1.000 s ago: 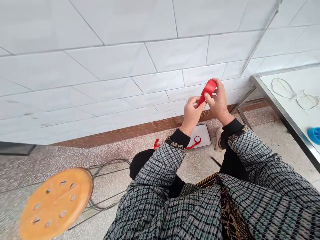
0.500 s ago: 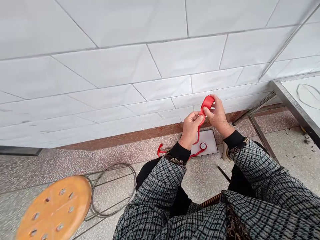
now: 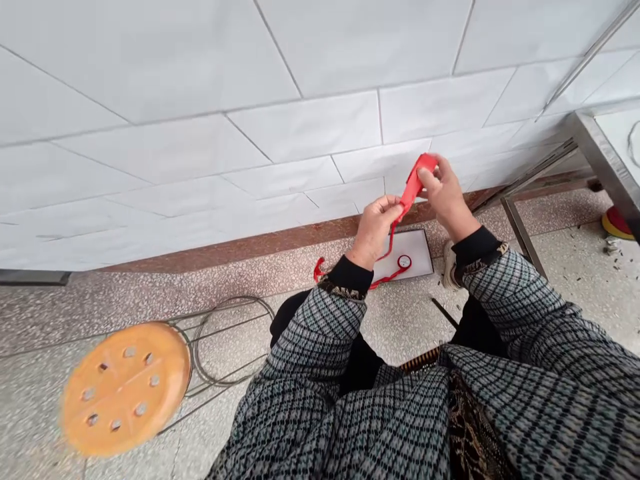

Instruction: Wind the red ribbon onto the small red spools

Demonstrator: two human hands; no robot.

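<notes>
My right hand (image 3: 447,198) is closed around a roll of red ribbon (image 3: 426,161), thumb on its near side. A flat length of ribbon runs from the roll down to my left hand (image 3: 374,230), which pinches it between thumb and fingertips. Below the left hand the ribbon narrows into a twisted strand and hangs toward a shallow white tray or box lid (image 3: 421,250) on the floor. A small red reel with a white centre (image 3: 404,263) sits there, with a red strand trailing from it. More red ribbon (image 3: 319,269) shows left of my left cuff.
An orange round stool seat (image 3: 127,387) with holes and a wire frame (image 3: 233,343) lies on its side at lower left. The white tiled wall (image 3: 300,127) rises in front. A metal-edged table (image 3: 607,170) stands at right, with debris on the floor below.
My right hand has moved the roll up and away from my left hand, so a longer flat stretch of ribbon shows between them. The head view has shifted slightly.
</notes>
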